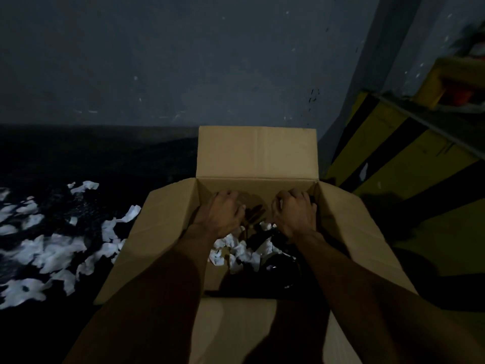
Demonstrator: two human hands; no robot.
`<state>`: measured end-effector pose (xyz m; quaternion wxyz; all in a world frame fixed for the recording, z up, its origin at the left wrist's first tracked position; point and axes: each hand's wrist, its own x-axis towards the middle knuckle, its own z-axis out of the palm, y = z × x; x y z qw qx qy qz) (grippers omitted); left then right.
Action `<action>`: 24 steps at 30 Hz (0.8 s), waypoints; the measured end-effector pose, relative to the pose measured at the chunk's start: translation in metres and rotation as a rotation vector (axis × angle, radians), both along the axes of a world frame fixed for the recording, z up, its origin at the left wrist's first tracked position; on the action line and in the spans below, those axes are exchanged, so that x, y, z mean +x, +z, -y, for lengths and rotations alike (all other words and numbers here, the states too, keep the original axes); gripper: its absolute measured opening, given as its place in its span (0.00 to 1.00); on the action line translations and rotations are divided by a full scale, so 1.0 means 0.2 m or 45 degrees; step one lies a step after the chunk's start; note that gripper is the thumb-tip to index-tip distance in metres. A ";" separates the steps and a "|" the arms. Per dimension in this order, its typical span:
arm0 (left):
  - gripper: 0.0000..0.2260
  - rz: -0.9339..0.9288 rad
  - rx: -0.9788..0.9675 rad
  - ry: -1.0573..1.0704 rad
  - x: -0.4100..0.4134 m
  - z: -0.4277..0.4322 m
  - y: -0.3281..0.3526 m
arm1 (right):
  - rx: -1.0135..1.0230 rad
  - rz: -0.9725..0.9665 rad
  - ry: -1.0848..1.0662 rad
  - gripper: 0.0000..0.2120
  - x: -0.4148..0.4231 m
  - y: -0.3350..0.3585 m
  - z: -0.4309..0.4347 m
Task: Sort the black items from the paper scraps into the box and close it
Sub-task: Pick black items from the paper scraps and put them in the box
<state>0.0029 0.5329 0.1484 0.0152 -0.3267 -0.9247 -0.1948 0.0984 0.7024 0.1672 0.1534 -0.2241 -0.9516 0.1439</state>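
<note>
Cardboard box (262,186) sits open in front of me, far flap (257,151) standing upright, left flap (157,232) and right flap (354,232) splayed outward, near flap (236,332) folded down toward me. Inside I see crumpled paper scraps (236,252) mixed with black items (275,258), mostly toward the near right of the bottom.

Both arms reach in. My left hand (220,211) and right hand (294,211) are down by the far inner wall, fingers curled under; I cannot tell whether either has hold of anything.

A spread of white scraps (52,248) lies on the dark floor (131,158) just left of the box. A yellow-and-black striped barrier (388,164) stands near on the right, and the grey wall (183,61) is just behind the far flap.
</note>
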 end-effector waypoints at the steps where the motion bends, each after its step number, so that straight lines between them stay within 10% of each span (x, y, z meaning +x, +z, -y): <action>1: 0.23 -0.038 0.017 -0.006 0.02 0.01 0.03 | 0.005 -0.020 0.006 0.13 0.01 0.02 0.01; 24: 0.22 -0.617 0.027 0.794 0.57 1.49 0.50 | -0.045 -0.417 0.845 0.18 -0.03 0.39 1.45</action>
